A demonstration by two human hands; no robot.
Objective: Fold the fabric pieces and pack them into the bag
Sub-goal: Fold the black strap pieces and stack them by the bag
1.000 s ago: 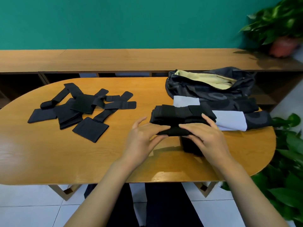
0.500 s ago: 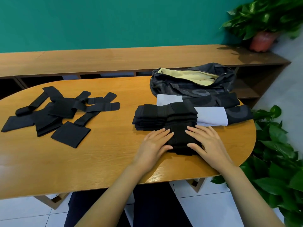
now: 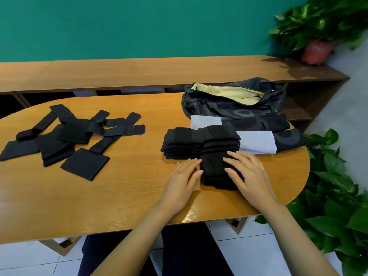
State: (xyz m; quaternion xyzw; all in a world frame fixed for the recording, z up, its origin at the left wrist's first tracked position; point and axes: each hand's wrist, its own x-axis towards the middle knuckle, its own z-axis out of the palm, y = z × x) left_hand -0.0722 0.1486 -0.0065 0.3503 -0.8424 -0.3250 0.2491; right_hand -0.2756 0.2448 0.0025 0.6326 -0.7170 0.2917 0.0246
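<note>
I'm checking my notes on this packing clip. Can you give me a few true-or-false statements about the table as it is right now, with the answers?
1. The right hand lies flat on a folded black piece. True.
2. The bag is zipped shut. False: it lies open, with its pale yellow lining showing.
3. A heap of unfolded black pieces lies on the left of the table. True.
4. The left hand grips the bag. False: it lies open on the table, fingertips at the folded black piece's edge.
5. A stack of folded black pieces sits in front of the bag. True.
</note>
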